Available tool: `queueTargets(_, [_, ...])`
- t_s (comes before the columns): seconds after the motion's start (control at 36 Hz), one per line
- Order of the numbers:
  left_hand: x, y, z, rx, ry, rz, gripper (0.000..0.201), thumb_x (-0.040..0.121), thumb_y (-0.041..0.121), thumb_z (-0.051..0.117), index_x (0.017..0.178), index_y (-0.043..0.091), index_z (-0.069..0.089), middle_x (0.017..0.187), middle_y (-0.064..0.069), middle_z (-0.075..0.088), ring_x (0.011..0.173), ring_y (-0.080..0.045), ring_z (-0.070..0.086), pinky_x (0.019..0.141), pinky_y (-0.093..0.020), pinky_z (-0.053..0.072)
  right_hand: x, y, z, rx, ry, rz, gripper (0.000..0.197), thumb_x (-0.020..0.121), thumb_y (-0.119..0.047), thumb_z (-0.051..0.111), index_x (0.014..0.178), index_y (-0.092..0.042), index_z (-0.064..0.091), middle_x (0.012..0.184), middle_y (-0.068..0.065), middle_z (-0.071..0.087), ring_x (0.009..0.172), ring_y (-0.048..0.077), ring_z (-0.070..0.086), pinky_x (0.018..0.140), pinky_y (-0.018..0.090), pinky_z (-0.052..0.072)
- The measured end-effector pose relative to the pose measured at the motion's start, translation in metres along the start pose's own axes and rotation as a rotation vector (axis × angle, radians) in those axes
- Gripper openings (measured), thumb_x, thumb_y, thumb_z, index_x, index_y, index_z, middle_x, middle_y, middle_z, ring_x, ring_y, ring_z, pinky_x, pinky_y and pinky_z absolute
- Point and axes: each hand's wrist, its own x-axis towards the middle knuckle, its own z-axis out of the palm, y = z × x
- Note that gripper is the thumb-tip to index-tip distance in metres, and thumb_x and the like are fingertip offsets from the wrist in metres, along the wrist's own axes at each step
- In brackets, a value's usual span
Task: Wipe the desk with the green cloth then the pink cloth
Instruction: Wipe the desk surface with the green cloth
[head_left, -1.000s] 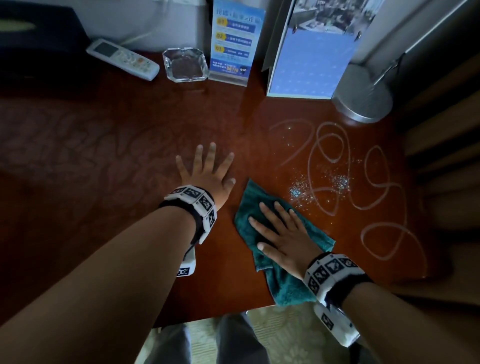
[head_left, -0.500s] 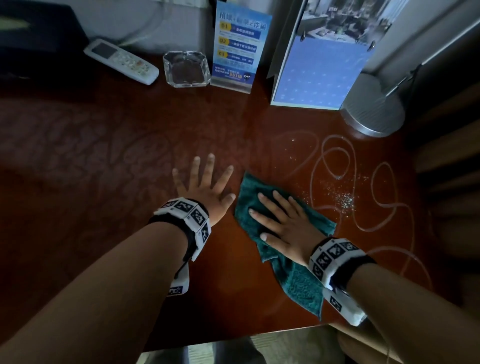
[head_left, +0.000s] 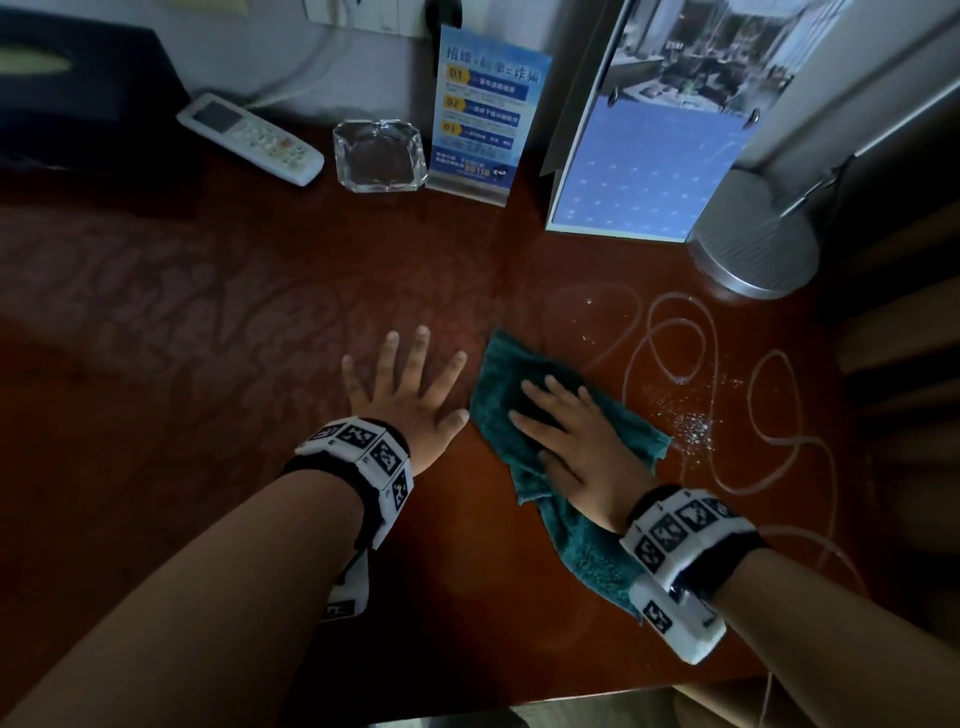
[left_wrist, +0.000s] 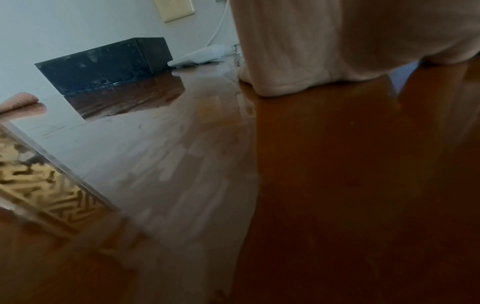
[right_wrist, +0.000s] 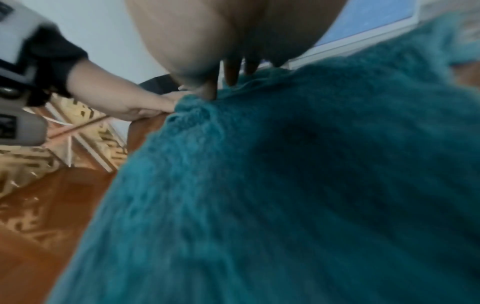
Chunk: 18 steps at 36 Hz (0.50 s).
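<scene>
Right hand (head_left: 582, 441) lies flat, fingers spread, pressing the green cloth (head_left: 524, 400) onto the desk (head_left: 208, 415). Against the earlier frames, cloth and hand have shifted toward the left hand (head_left: 410, 400), also flat and spread, leaving looping streaks (head_left: 675, 358) and droplets beyond the right hand. Judgement: green pass unfinished; pink cloth possibly far left.

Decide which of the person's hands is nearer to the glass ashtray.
Left. The left hand lies flat on the desk almost straight below the glass ashtray; the right hand, pressing the green cloth, sits further right.
</scene>
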Motion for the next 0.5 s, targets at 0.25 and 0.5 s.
queueTargets(0.25, [0.000,0.001,0.001,0.016,0.001,-0.012,0.061,0.093,0.063,0.008,0.138,0.046,-0.030,0.143,0.004,-0.047,0.134,-0.027,-0.039,0.106,-0.064,-0.016,-0.010,0.015,0.000,-0.185,-0.158,-0.091,0.053,0.103,-0.031,0.027,0.149,-0.041,0.003,0.159,-0.014,-0.012,0.143,0.006,-0.022,0.112,0.020,-0.019])
queueTargets(0.5, [0.003,-0.001,0.004,0.018,0.023,-0.011,0.061,0.093,0.063,0.008,0.139,0.046,-0.028,0.144,0.004,-0.046,0.135,-0.027,-0.038,0.106,-0.064,-0.016,0.007,0.027,-0.002,-0.338,-0.174,-0.124,0.053,0.103,-0.037,0.021,0.152,-0.031,0.003,0.161,-0.001,0.003,0.147,0.018,-0.005,0.117,0.033,-0.004])
